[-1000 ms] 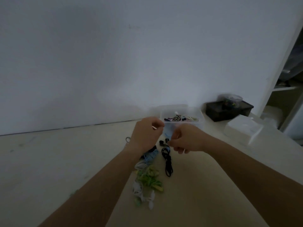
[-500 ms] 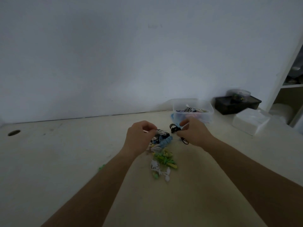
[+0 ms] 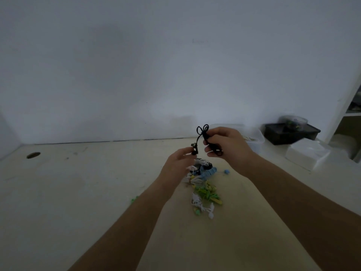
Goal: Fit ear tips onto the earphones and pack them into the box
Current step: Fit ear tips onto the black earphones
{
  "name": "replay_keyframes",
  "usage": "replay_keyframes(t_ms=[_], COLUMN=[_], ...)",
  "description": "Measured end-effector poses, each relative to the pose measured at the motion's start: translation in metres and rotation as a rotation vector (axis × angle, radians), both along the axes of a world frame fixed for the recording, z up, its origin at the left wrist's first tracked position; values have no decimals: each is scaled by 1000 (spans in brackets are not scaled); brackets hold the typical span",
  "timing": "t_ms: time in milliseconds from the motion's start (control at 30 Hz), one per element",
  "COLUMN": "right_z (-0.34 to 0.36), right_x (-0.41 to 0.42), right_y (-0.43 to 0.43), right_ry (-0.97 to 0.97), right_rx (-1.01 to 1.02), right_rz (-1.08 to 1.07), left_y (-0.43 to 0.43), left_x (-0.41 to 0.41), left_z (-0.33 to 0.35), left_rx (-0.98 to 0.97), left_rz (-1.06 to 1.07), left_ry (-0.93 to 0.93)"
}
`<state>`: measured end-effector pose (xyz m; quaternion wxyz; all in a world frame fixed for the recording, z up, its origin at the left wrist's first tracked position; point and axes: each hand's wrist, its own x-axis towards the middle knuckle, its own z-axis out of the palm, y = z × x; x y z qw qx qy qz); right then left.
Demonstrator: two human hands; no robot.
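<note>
Earphones: black earphones [image 3: 213, 145], thin cord bundled tight, small loops poking up top, one bud dangling off a short run of cord.
Where: up in the air between both hands, above the pile [image 3: 205, 188], in front of the clear box [image 3: 256, 137].
Right hand [image 3: 228, 145]: curled round the bundled cord.
Left hand [image 3: 177, 163]: fingertips pinching the hanging bud.
Pile: white, blue and green sets tangled on the worktop [image 3: 78, 192], a loose blue bud [image 3: 226, 171] just beside.
Change: half a second ago both hands sat low at the pile; now the black set is lifted clear.
Far right: black tray [image 3: 279, 135], white carton [image 3: 306, 156] near it.
</note>
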<state>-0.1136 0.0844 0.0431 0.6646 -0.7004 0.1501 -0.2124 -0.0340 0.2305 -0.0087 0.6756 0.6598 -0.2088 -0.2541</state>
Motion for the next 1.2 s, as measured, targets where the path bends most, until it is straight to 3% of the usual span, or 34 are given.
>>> replay_keyframes(t_ms=[133,200,400,567,667,833,967,1200], right_z=[7,8,-4,-24,-33,-44,-44,-48], right_x=[1,1,-3,-10,-17,-30,-36,-35], right_y=[22,31,54,65,74,85,86,82], right_ry=[-32,-48,-30,127,234,222,134,156], right_rx=[93,176,362,464,305,-241,-325,-528], right_rz=[73,106,152,262,264,196,233,248], left_y=[15,28,66,90,99,104,103,94], left_x=[-10,-11,-12,-16,-20,-31,-37,-37], left_z=[12,15,14,9,5,-2,-4,-11], left_rx=[-326,-427,-405,-359,-280,-137,-104,-95], left_rz=[10,-37,-29,59,70,17,-8,15], left_ry=[443,538,475,356,282,152,117,93])
